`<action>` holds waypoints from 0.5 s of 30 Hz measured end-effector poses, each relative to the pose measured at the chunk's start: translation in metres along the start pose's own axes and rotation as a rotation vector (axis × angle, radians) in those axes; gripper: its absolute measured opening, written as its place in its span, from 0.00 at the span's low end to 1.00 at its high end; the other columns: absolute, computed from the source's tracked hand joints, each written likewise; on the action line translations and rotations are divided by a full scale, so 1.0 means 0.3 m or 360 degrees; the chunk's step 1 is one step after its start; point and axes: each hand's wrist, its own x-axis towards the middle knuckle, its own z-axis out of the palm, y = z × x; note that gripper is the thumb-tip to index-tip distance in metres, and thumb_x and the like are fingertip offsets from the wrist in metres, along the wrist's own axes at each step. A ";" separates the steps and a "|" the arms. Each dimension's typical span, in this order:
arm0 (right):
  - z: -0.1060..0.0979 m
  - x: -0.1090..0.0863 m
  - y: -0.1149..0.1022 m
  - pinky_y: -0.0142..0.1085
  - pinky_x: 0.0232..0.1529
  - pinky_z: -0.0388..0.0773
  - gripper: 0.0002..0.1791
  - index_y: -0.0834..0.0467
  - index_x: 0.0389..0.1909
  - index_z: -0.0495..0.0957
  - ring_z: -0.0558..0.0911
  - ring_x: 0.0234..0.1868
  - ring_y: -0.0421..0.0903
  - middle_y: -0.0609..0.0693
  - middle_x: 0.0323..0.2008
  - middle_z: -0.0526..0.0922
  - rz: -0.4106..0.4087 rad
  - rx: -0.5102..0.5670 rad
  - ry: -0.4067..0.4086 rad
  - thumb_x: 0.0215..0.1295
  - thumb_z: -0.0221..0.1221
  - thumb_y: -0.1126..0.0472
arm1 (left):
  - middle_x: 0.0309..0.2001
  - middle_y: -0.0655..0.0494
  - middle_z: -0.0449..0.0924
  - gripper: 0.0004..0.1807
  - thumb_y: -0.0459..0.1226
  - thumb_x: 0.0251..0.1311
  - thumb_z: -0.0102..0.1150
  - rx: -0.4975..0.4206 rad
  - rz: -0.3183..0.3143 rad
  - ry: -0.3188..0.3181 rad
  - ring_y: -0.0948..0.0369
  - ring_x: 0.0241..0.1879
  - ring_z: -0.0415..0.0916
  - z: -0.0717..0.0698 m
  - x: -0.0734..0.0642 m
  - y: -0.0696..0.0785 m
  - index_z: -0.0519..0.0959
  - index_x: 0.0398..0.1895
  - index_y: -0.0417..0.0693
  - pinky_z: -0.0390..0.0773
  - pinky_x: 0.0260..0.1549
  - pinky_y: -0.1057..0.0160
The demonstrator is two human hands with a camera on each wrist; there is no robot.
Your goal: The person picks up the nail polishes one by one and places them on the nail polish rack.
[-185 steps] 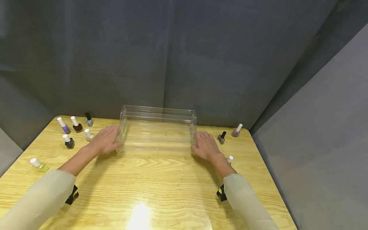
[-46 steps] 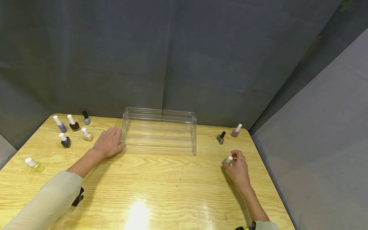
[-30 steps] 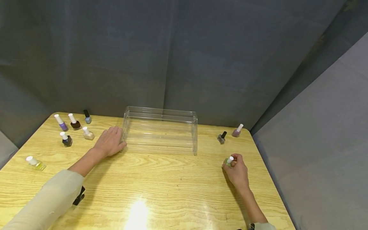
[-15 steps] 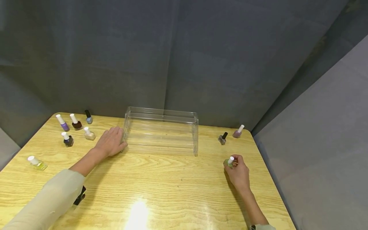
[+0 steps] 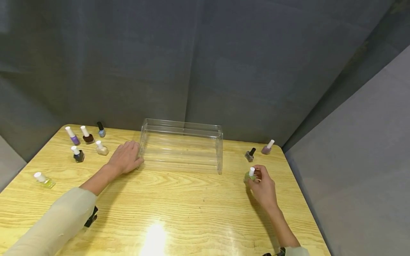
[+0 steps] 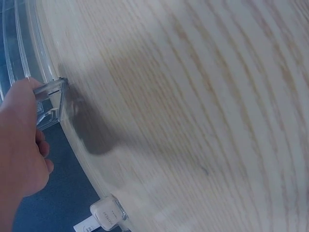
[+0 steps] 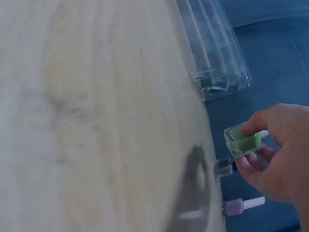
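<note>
My right hand [image 5: 263,186] pinches a green nail polish bottle [image 7: 244,140] between thumb and fingers, its white cap pointing up in the head view. Its shadow falls on the table apart from it in the right wrist view. At the left end of a clear stepped acrylic rack [image 5: 180,165], my left hand [image 5: 125,158] grips the side panel, thumb at the front edge and fingers along the outer side. No bottles stand on the rack. Near the right hand are a grey nail polish bottle with a black cap [image 5: 249,155] and a mauve one [image 5: 267,148].
Several nail polish bottles stand at the table's left, among them purple [image 5: 74,139], dark brown [image 5: 88,138], light blue [image 5: 101,133], cream [image 5: 102,150] and navy [image 5: 78,156]. A yellow one [image 5: 48,182] is nearer the front. A dark curtain [image 5: 179,64] hangs behind the wooden table [image 5: 179,209].
My right hand has left the rack's right end, taken hold of the green nail polish bottle and just raised it slightly toward the left. The left hand stays at the rack.
</note>
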 end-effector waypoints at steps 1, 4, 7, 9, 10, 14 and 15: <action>0.000 0.004 -0.009 0.50 0.54 0.76 0.24 0.60 0.59 0.70 0.79 0.55 0.56 0.61 0.54 0.80 -0.0022 0.0011 -0.0013 0.63 0.62 0.73 | 0.35 0.48 0.65 0.19 0.45 0.64 0.58 -0.0002 -0.0004 0.0001 0.49 0.35 0.61 0.000 0.000 0.001 0.66 0.41 0.38 0.61 0.32 0.52; -0.003 0.019 -0.039 0.51 0.54 0.76 0.24 0.59 0.59 0.70 0.79 0.55 0.56 0.61 0.54 0.80 -0.0077 0.0047 -0.0058 0.63 0.61 0.73 | 0.35 0.47 0.65 0.20 0.46 0.63 0.58 -0.0005 -0.0010 -0.0001 0.49 0.36 0.62 0.002 0.002 0.000 0.67 0.42 0.38 0.62 0.33 0.52; -0.006 0.034 -0.073 0.51 0.55 0.76 0.24 0.57 0.59 0.69 0.78 0.55 0.56 0.59 0.54 0.79 -0.0133 0.0069 -0.0105 0.64 0.62 0.71 | 0.36 0.47 0.66 0.21 0.46 0.64 0.58 0.0005 -0.0016 -0.0013 0.48 0.36 0.62 0.001 0.002 0.000 0.67 0.43 0.37 0.62 0.33 0.52; -0.008 0.046 -0.097 0.51 0.55 0.76 0.24 0.57 0.59 0.69 0.78 0.55 0.55 0.58 0.54 0.79 -0.0171 0.0093 -0.0139 0.64 0.63 0.70 | 0.36 0.47 0.65 0.20 0.46 0.64 0.58 0.0009 -0.0015 -0.0018 0.49 0.36 0.62 0.000 0.001 -0.001 0.66 0.43 0.38 0.62 0.33 0.52; -0.007 0.052 -0.109 0.51 0.55 0.76 0.23 0.57 0.59 0.69 0.77 0.56 0.55 0.58 0.54 0.78 -0.0188 0.0104 -0.0152 0.64 0.63 0.70 | 0.36 0.47 0.65 0.20 0.46 0.64 0.57 0.0011 -0.0015 -0.0022 0.49 0.36 0.62 0.000 0.001 -0.002 0.66 0.42 0.38 0.61 0.33 0.53; -0.002 0.078 -0.159 0.52 0.55 0.76 0.24 0.57 0.59 0.69 0.77 0.57 0.55 0.57 0.54 0.78 -0.0230 0.0151 -0.0211 0.64 0.63 0.72 | 0.35 0.48 0.65 0.19 0.46 0.64 0.57 0.0013 -0.0019 -0.0026 0.49 0.36 0.62 0.001 0.002 -0.004 0.66 0.41 0.39 0.61 0.33 0.53; -0.001 0.084 -0.171 0.52 0.55 0.76 0.24 0.57 0.59 0.69 0.77 0.57 0.55 0.57 0.54 0.78 -0.0235 0.0160 -0.0222 0.64 0.63 0.72 | 0.35 0.48 0.65 0.19 0.46 0.64 0.57 0.0014 -0.0020 -0.0027 0.49 0.35 0.62 0.003 0.003 -0.005 0.66 0.40 0.40 0.61 0.32 0.54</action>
